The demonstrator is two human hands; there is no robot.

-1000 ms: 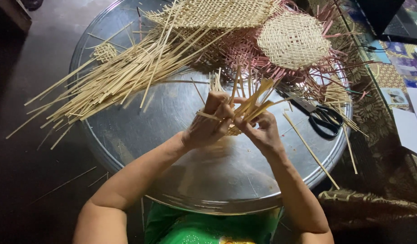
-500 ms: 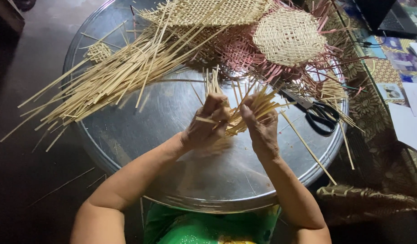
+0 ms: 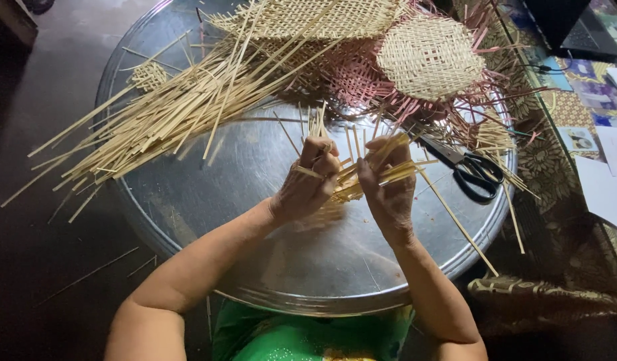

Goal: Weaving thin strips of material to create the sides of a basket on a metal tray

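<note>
My left hand (image 3: 310,182) and my right hand (image 3: 387,184) are raised together over a large round metal tray (image 3: 255,200). Between them they grip a small piece of weaving made of pale bamboo strips (image 3: 352,180), whose loose ends fan out up and to the right. Fingers of both hands are closed on the strips. A big loose pile of long pale strips (image 3: 168,113) lies across the tray's far left, beyond my left hand.
Black scissors (image 3: 470,168) lie on the tray right of my right hand. A round woven disc (image 3: 430,55), a pink woven piece (image 3: 358,77) and a flat woven mat (image 3: 315,17) sit at the far edge. Papers and a patterned cloth (image 3: 562,220) are at right.
Both hands have stayed on the weaving, shifting slightly; the strip ends between them now stand more upright and fanned. The tray and piles have not moved.
</note>
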